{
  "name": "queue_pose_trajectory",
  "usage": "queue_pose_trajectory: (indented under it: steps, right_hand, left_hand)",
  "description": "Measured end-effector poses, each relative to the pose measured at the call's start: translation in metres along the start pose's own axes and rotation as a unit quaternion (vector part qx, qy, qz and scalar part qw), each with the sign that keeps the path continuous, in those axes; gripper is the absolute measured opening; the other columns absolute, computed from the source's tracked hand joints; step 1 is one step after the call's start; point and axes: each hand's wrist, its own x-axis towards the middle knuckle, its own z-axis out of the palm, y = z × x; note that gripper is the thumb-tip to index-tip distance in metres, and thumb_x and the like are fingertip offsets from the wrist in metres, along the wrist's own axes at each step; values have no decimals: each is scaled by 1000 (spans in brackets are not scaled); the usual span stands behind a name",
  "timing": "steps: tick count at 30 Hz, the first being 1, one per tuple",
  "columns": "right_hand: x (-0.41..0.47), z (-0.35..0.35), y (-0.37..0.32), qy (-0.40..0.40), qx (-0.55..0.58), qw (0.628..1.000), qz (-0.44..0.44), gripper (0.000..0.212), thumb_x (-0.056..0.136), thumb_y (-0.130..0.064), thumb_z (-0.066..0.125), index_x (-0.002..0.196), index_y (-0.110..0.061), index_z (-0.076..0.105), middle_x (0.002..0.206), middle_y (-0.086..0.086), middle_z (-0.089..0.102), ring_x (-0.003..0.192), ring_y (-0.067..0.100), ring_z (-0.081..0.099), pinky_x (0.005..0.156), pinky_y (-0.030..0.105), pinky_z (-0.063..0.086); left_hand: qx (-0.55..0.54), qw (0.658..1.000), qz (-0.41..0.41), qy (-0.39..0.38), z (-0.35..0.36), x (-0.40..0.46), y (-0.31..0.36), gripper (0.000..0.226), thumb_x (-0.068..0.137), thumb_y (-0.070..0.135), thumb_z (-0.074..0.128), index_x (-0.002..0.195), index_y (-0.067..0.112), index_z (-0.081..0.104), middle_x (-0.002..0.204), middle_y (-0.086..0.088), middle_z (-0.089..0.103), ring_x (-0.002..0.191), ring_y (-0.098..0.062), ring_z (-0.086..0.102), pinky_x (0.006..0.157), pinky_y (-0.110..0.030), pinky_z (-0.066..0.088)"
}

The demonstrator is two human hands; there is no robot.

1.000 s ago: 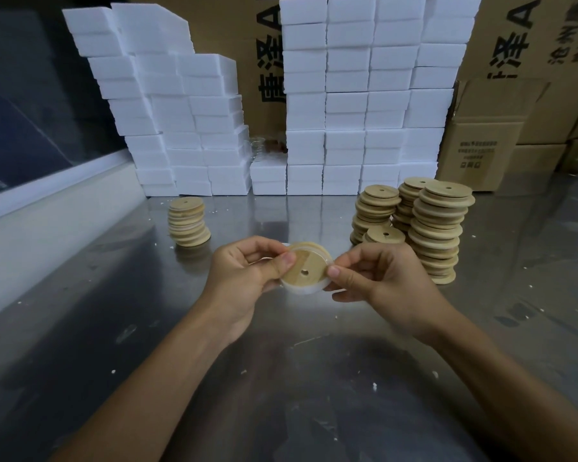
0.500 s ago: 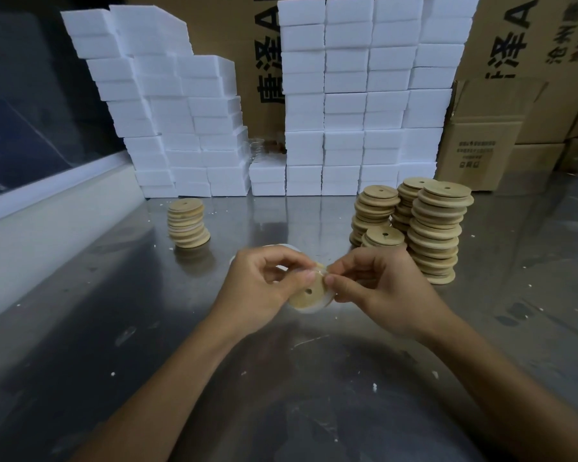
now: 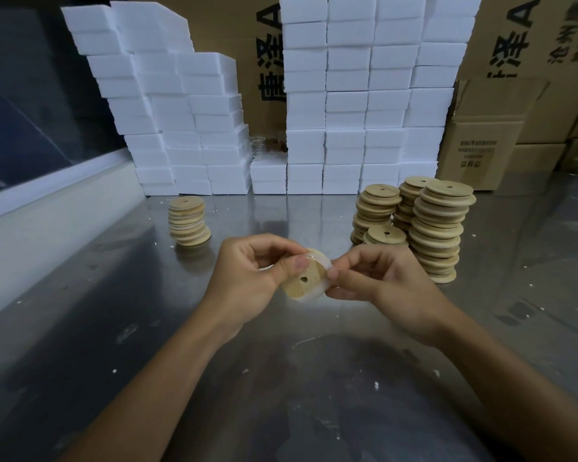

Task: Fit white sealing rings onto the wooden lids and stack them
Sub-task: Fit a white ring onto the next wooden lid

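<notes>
A round wooden lid (image 3: 302,284) with a small centre hole is held above the metal table between both hands, tilted toward me. A white sealing ring (image 3: 321,261) runs round its rim. My left hand (image 3: 252,278) grips the lid from the left, thumb on its face. My right hand (image 3: 377,281) pinches the ring at the lid's right edge. A short stack of lids with white rings (image 3: 188,225) stands at the back left. Taller stacks of bare wooden lids (image 3: 439,228) stand at the back right.
The steel table (image 3: 281,395) is scuffed and dotted with white crumbs. White foam blocks (image 3: 364,95) are piled along the back, with cardboard boxes (image 3: 488,145) behind and to the right. A pale ledge (image 3: 47,211) runs along the left side.
The lid has dropped lower and tilted, and both hands have closed in on its rim. The ring, loose round the lid a second ago, now hugs its edge.
</notes>
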Motion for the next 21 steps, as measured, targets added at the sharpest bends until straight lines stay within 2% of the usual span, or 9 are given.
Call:
queue_pose_trajectory:
  steps: [5,8,12,16,21]
  right_hand:
    - [-1,-5,-3,-15,14,1000,13,16,76,-10,73,84,4,72,83,15,76,80,21,74,75,25,59]
    - [0,-6,-4,-13,-9,1000,7,7,79,-4,74,82,2,74,82,16,76,79,22,73,77,28,60]
    - [-1,-2,-3,12,-25,1000,-7,20,76,-14,75,86,2,73,84,14,76,80,23,73,75,34,62]
    - [0,4,1,56,-31,998,-17,11,83,-7,74,87,3,72,81,14,75,78,24,73,72,37,63]
    - [1,7,2,66,3,998,-2,9,85,-6,72,85,3,71,80,16,75,78,23,73,74,36,62]
  left_hand:
    - [-18,1000,-5,-23,-3,0,2,14,60,21,76,71,29,78,80,2,77,76,-11,72,67,-19,54]
    - [-47,999,-18,-15,-2,0,-1,13,59,20,77,71,24,79,81,-2,76,76,-14,71,68,-22,56]
    - [-85,995,-46,18,2,-1,-7,13,57,22,78,70,22,78,79,-3,76,73,-15,70,69,-26,57]
    - [-115,991,-63,37,5,-1,-9,13,58,22,77,70,19,77,81,-6,76,75,-17,70,69,-28,59]
    - [-161,981,-95,54,7,0,-11,10,62,16,74,72,15,74,87,-11,75,79,-22,69,72,-33,58]
